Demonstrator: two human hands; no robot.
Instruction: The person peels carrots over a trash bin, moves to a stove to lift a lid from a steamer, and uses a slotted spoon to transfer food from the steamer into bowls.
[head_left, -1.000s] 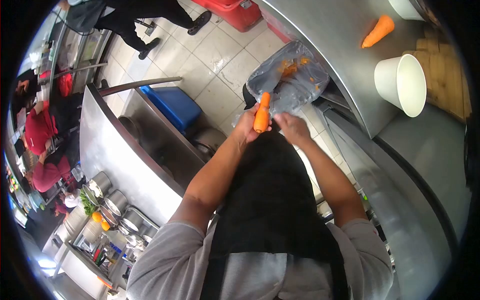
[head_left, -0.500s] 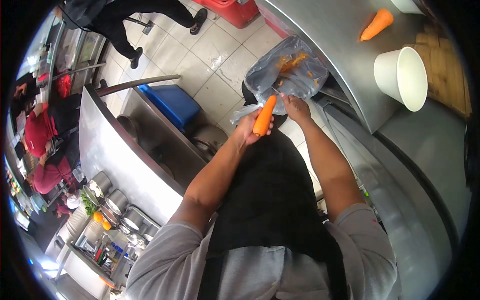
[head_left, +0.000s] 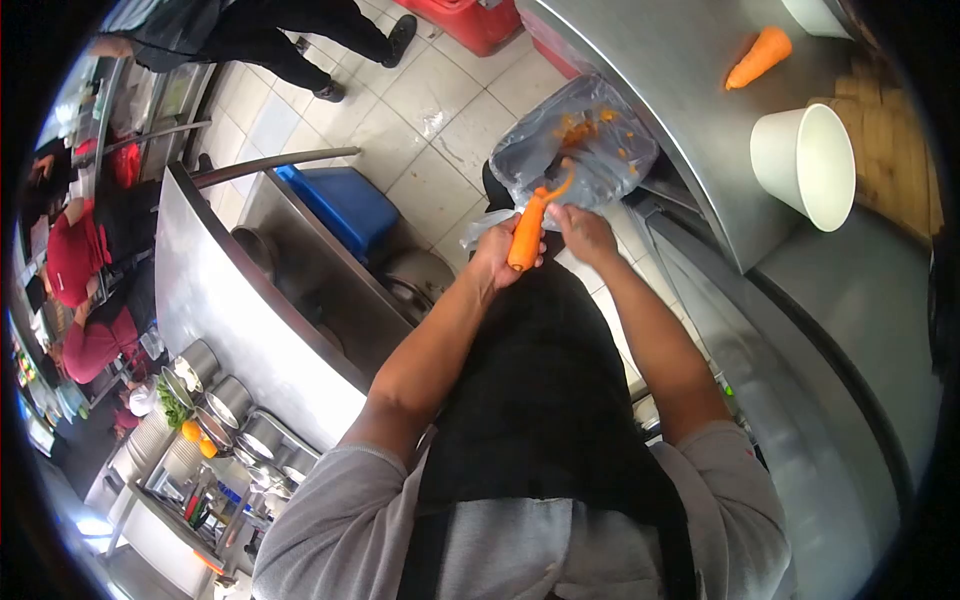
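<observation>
My left hand point(head_left: 496, 256) is closed around the thick end of an orange carrot point(head_left: 525, 238), whose narrow end points away from me. A strip of carrot peel point(head_left: 566, 178) curls off near that narrow end. Close beside it, my right hand point(head_left: 588, 233) is closed on a small peeler, mostly hidden by the fingers. Just beyond both hands, a bin lined with a clear plastic bag point(head_left: 520, 165) holds orange peelings point(head_left: 580, 132).
On the steel counter point(head_left: 665, 70) at right lie another carrot point(head_left: 759, 57) and a white tub point(head_left: 803, 165) by a wooden board point(head_left: 885, 150). A blue bin point(head_left: 345, 212) stands left, near a steel counter point(head_left: 235, 310). A person in black trousers point(head_left: 285, 35) stands ahead.
My right hand has shifted slightly back toward me along the carrot. A peel strip now curls from the carrot's narrow end. The person ahead has moved a foot to the right.
</observation>
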